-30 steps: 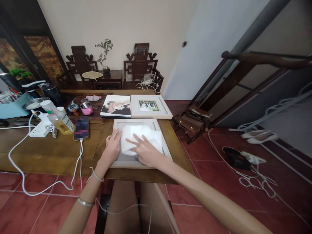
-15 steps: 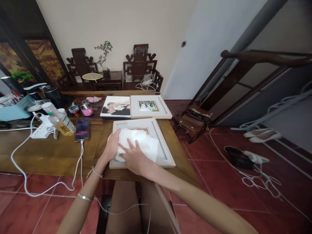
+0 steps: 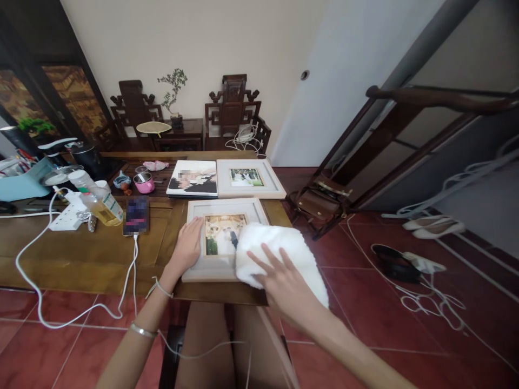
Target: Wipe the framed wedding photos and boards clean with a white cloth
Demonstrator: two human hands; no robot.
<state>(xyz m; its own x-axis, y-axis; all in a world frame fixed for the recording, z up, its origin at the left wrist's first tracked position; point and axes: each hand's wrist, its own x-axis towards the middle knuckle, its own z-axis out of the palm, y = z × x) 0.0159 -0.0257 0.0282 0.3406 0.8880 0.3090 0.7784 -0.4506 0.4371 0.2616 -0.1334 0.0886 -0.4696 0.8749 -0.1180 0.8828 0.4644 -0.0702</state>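
Note:
A light wooden picture frame [image 3: 225,204] lies face up near the table's front edge, with a photo [image 3: 221,235] of figures in light and dark clothing behind its pane. My left hand [image 3: 188,246] rests flat along the frame's left side, its fingers stretched out. On the lower right part of the frame is a fluffy white cloth [image 3: 295,248], which hides that corner and hangs past the table's right edge. My right hand [image 3: 281,278] presses on the cloth from above with spread fingers.
Behind lie a second frame [image 3: 271,175] and a picture panel [image 3: 192,173]. Left of them are a pink mug [image 3: 145,183], a phone [image 3: 136,215] on a charging cable, a bottle of yellow liquid [image 3: 106,208] and a power strip [image 3: 67,216]. A dark wooden chair [image 3: 409,113] stands right.
My right hand has slid the white cloth to the right, uncovering the photo in the frame. My left hand stays at the frame's left side, no longer touching the cloth.

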